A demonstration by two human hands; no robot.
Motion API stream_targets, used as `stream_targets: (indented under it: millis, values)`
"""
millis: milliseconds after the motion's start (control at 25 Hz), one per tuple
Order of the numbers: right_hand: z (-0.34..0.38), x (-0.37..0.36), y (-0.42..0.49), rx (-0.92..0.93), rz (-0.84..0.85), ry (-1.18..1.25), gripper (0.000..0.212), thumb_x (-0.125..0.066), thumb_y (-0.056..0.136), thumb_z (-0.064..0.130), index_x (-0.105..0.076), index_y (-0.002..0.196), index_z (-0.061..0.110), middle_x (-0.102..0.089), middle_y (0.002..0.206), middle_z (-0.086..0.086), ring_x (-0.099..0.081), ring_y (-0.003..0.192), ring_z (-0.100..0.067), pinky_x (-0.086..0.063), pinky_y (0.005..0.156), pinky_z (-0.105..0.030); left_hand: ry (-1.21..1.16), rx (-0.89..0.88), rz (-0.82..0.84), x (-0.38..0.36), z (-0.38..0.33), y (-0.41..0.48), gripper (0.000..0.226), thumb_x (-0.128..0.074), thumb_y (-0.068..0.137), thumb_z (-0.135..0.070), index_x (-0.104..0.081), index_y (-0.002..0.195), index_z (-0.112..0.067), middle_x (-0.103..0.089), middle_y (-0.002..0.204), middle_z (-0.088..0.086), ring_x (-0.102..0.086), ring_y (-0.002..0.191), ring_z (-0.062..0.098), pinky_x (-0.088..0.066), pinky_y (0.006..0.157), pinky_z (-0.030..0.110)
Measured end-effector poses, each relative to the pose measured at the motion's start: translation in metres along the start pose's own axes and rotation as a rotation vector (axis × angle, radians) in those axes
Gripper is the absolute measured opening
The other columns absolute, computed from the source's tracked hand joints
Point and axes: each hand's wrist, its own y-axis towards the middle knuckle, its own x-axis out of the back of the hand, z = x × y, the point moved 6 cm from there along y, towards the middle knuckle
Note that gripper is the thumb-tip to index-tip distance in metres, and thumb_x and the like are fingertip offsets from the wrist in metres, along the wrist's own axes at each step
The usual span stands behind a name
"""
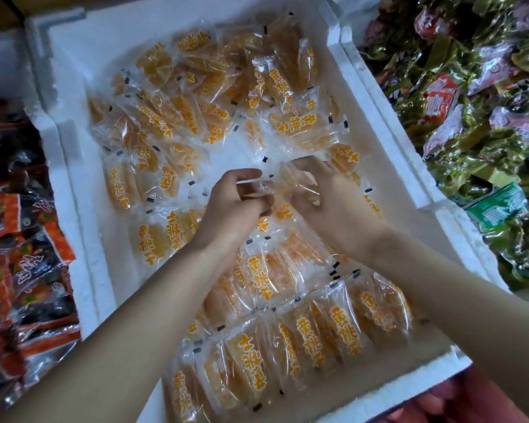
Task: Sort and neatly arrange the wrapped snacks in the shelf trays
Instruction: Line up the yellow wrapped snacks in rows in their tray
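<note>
Head view: my left hand (235,209) and right hand (336,209) both pinch one snack packet (293,178) mid-frame over the white foam tray (71,178), red packets (28,270) at frame left, green packets (486,148) right.

One left hand (235,206), one right hand (333,209), three foam trays (74,227), dozens of orange packets (257,279) (overlapped, uncountable)

1 head view — steeply downward, close over foam tray (379,123)
</note>
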Motion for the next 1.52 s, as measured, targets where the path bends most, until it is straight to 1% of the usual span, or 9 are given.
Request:
stream_targets:
  millis: [200,360,520,640,800,1000,1120,1280,1520]
  values:
    - [-0.012,-0.005,-0.018,-0.174,0.239,0.246,0.049,-0.07,0.082,0.024,-0.044,0.123,0.016,-0.064,0.091,0.0,-0.067,0.089,-0.016,-0.052,0.087,-0.04,0.063,-0.066,0.026,0.004,-0.007,-0.024,0.033,-0.061,0.085,0.001,-0.053,0.097,-0.028,-0.066,0.088,-0.003,-0.059,0.076,0.015,-0.047,0.083,0.031]
    - [-0.009,-0.008,-0.031,-0.178,0.124,0.305,0.053,-0.07,0.082,0.027,-0.043,0.124,0.012,-0.062,0.105,-0.001,-0.062,0.09,-0.01,-0.056,0.076,-0.036,-0.133,-0.034,-0.04,0.003,0.005,-0.037,0.028,-0.063,0.087,-0.003,-0.055,0.109,-0.02,-0.068,0.091,-0.006,-0.063,0.088,0.01,-0.045,0.09,0.027]
    - [-0.008,-0.01,-0.04,-0.194,0.024,0.393,0.032,-0.064,0.086,0.017,-0.047,0.112,0.011,-0.066,0.075,0.002,-0.065,0.061,-0.012,-0.056,0.064,-0.036,-0.385,0.059,0.079,-0.022,0.024,-0.055,0.021,-0.054,0.092,-0.003,-0.054,0.113,-0.007,-0.065,0.093,0.003,-0.066,0.084,0.012,-0.054,0.078,0.027]
    - [-0.001,-0.008,-0.048,-0.106,-0.028,0.358,0.035,-0.059,0.089,0.019,-0.044,0.12,0.015,-0.063,0.099,0.005,-0.06,0.089,-0.007,-0.047,0.081,-0.025,-0.47,0.095,0.108,-0.03,0.025,-0.06,0.01,-0.047,0.097,-0.007,-0.055,0.095,-0.011,-0.067,0.093,0.008,-0.068,0.086,0.018,-0.059,0.073,0.03]
    - [0.004,-0.011,-0.067,-0.04,-0.009,0.146,0.058,-0.044,0.095,0.039,-0.024,0.145,0.019,-0.035,0.134,0.0,-0.035,0.128,-0.017,-0.03,0.108,-0.043,-0.541,0.16,0.09,-0.024,0.024,-0.063,0.019,-0.044,0.099,-0.011,-0.053,0.082,-0.013,-0.064,0.071,0.0,-0.065,0.065,0.012,-0.055,0.052,0.028]
    - [0.006,-0.002,-0.084,0.036,-0.022,0.168,0.057,-0.045,0.096,0.031,-0.024,0.147,0.017,-0.035,0.131,0.003,-0.033,0.128,-0.011,-0.028,0.107,-0.022,-0.604,0.15,0.27,-0.029,0.017,-0.077,0.023,-0.052,0.086,-0.035,-0.059,0.086,-0.013,-0.059,0.075,0.003,-0.06,0.074,0.016,-0.055,0.061,0.028]
    - [0.004,0.009,-0.089,0.073,-0.076,0.193,0.056,-0.061,0.09,0.023,-0.039,0.141,0.013,-0.042,0.119,0.007,-0.041,0.107,0.004,-0.032,0.087,-0.001,-0.465,0.071,0.254,-0.032,0.015,-0.082,0.024,-0.056,0.083,-0.035,-0.059,0.092,-0.012,-0.059,0.067,-0.002,-0.061,0.066,0.01,-0.054,0.061,0.024]
    - [-0.001,0.017,-0.104,0.09,-0.134,0.236,0.055,-0.065,0.08,0.035,-0.048,0.131,0.022,-0.051,0.109,0.011,-0.052,0.089,-0.001,-0.042,0.083,-0.011,-0.243,-0.093,0.137,-0.032,0.01,-0.081,0.002,-0.058,0.09,-0.01,-0.056,0.089,-0.011,-0.063,0.064,-0.009,-0.063,0.064,0.006,-0.055,0.06,0.025]
    - [-0.033,0.054,-0.101,0.067,-0.315,0.0,0.03,-0.059,0.089,0.022,-0.051,0.117,0.018,-0.049,0.106,0.004,-0.048,0.082,-0.003,-0.04,0.078,-0.016,-0.091,-0.162,0.01,-0.033,0.014,-0.075,0.007,-0.055,0.093,-0.024,-0.055,0.088,-0.019,-0.064,0.077,0.001,-0.069,0.075,0.023,-0.058,0.074,0.04]
